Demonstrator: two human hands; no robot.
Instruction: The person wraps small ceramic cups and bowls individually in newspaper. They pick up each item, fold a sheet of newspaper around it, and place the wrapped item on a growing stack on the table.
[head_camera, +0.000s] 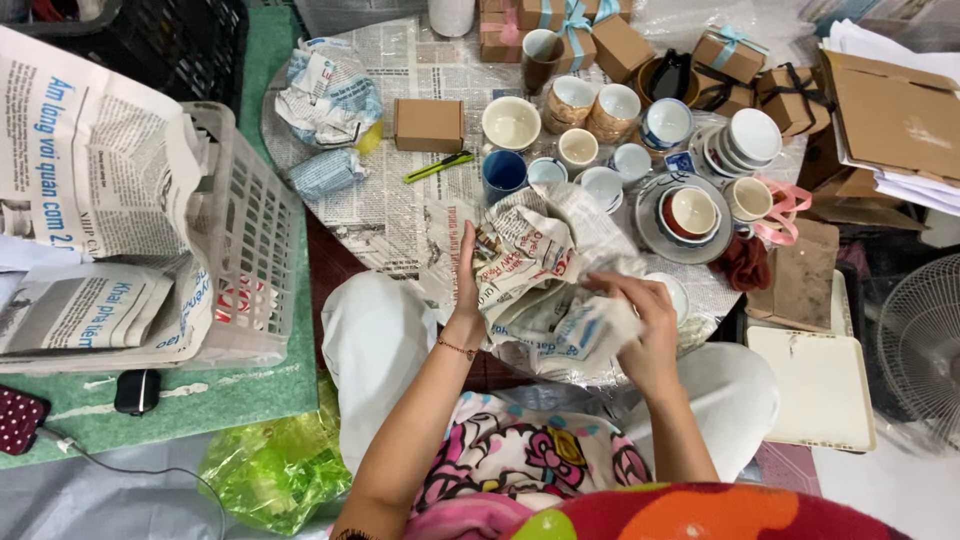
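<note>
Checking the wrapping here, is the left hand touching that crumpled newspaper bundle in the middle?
Touching. The head view shows the left hand pressed flat against the side of the newspaper bundle, with no gap; the right hand grips its other side.

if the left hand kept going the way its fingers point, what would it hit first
Probably the dark blue cup, just beyond the newspaper bundle that the left hand presses against; depth is hard to judge from above.
</note>
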